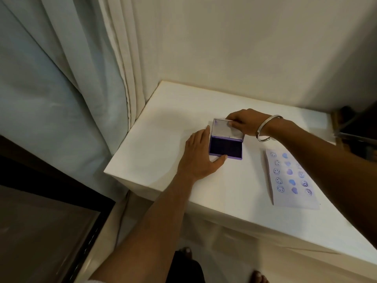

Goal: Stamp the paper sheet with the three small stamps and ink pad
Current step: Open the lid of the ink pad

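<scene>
While the white desk (163, 127) runs into a corner, its far edge meets the cream wall (244, 48) at twelve o'clock and its left edge stops just short of pleated curtains (71, 68) at nine o'clock. Bare, smooth desk surface spreads from the ink pad (226, 147) out toward ten o'clock, and more lies between the pad and the near edge at six o'clock.

At the desk's middle the ink pad, a flat rectangular purple case, lies open; its dark inked bed fills the lower tray and its pale, glossy lid (222, 127) stands tilted up at the far side. At the pad's nine o'clock, the left hand (199, 157) lies flat against the case, fingers straight along its left side and thumb laid along its near edge, a loose open grip bracing it. At the pad's one o'clock, the right hand (244, 121), with a silver bangle (267, 128) on the wrist, pinches the lid's far edge between curled fingers and thumb.

At four o'clock from the pad, well apart, the paper sheet (289, 180) lies flat on the desk, with columns of blue-purple prints: smiley faces, hearts and round ringed marks. The right forearm crosses over its far right corner. The stamps cannot be made out.
</scene>
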